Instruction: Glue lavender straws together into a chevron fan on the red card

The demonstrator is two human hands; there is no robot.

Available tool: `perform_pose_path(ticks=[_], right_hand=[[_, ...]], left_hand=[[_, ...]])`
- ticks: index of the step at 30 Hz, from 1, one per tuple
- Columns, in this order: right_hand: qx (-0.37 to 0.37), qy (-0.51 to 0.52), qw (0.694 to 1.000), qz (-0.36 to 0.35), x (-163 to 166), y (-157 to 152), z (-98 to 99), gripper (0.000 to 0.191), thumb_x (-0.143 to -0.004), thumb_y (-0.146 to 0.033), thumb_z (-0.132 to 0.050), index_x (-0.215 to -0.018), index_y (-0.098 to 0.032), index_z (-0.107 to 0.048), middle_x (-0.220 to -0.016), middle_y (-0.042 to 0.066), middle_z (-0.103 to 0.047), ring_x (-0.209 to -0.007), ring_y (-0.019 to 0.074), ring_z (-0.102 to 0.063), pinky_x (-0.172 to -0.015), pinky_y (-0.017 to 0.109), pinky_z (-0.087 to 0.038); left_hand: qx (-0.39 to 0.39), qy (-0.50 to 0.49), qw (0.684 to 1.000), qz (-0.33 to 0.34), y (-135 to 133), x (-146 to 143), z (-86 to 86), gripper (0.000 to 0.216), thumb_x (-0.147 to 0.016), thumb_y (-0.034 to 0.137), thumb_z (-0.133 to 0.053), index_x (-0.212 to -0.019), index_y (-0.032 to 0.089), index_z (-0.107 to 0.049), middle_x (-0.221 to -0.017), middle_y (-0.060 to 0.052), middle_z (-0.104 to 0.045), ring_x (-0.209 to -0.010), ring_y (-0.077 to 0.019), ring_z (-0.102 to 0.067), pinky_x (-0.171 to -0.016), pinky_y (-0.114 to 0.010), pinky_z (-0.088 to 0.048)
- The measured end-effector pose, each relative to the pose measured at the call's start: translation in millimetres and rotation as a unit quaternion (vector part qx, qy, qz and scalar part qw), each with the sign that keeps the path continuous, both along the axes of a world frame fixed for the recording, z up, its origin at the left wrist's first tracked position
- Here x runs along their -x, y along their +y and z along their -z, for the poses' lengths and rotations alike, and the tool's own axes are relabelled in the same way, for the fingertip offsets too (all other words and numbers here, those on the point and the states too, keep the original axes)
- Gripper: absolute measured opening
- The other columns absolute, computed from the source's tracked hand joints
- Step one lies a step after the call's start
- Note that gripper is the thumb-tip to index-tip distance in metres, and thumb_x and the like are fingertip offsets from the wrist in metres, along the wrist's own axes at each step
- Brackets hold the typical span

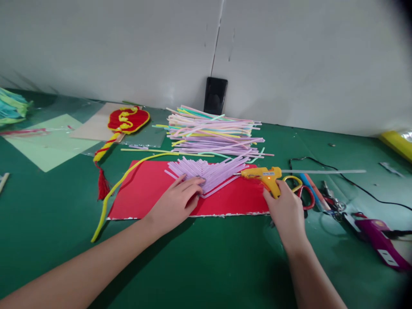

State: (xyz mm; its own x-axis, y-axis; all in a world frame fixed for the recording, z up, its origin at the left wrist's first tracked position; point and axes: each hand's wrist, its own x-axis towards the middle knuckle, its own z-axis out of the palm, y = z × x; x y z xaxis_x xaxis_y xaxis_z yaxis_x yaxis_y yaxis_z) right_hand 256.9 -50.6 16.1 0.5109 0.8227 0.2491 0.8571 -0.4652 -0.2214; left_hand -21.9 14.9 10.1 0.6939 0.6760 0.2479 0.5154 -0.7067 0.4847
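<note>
Lilac pipe cleaners (216, 174), bent into V shapes and layered as a chevron, lie on a red board (135, 193). My left hand (178, 197) rests on the chevron's lower left, fingertips pressing on the stems and thumb apart from them. In my right hand (286, 210) is a yellow hot glue gun (262, 174), gripped by its handle, with a small orange light lit. Its metal nozzle points left, at or very near the chevron's right arm; contact is hard to tell. A long clear glue stick (325, 171) juts from its back.
Behind the board lies a pile of pastel pipe cleaners (212, 133), with a phone (216, 95) against the wall. A red-yellow tasselled fan (128, 120) sits left. Scissors (307, 197), keys (336, 206), a black cord (354, 182) and a purple power strip (378, 240) lie right.
</note>
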Motion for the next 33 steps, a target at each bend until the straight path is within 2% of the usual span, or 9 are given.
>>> perform_pose_path(ticks=[20,29,33], right_hand=[[0.029,0.025,0.998,0.052,-2.1,4.2,-3.1,0.044,-0.079,-0.040,-0.049,-0.115,-0.016,-0.058,-0.094,0.013,-0.069,-0.079,0.0269,-0.060,-0.059,0.031,-0.036],[0.017,0.032,0.997,0.072,-9.6,4.1,-1.2,0.043,-0.079,-0.042,-0.050,-0.113,-0.017,-0.058,-0.093,0.012,-0.068,-0.075,0.0257,-0.058,-0.059,0.031,-0.038],[-0.033,0.049,0.992,0.108,-20.0,9.1,-1.6,0.050,-0.076,-0.050,-0.053,-0.112,-0.015,-0.058,-0.092,0.013,-0.066,-0.077,0.0283,-0.058,-0.065,0.036,-0.041]], left_hand=[[-0.001,-0.002,1.000,0.003,0.0,0.1,0.1,0.017,-0.087,0.010,-0.043,-0.095,0.022,-0.052,-0.128,-0.004,-0.058,-0.123,-0.0166,-0.049,-0.111,-0.047,-0.028],[0.006,0.006,1.000,-0.001,-0.3,-0.5,-0.5,0.016,-0.086,0.010,-0.043,-0.094,0.022,-0.051,-0.129,-0.003,-0.057,-0.124,-0.0159,-0.048,-0.112,-0.045,-0.026],[0.003,0.004,1.000,-0.005,-1.2,-0.7,-1.2,0.015,-0.085,0.010,-0.043,-0.091,0.022,-0.051,-0.128,-0.004,-0.058,-0.123,-0.0165,-0.048,-0.112,-0.045,-0.027]])
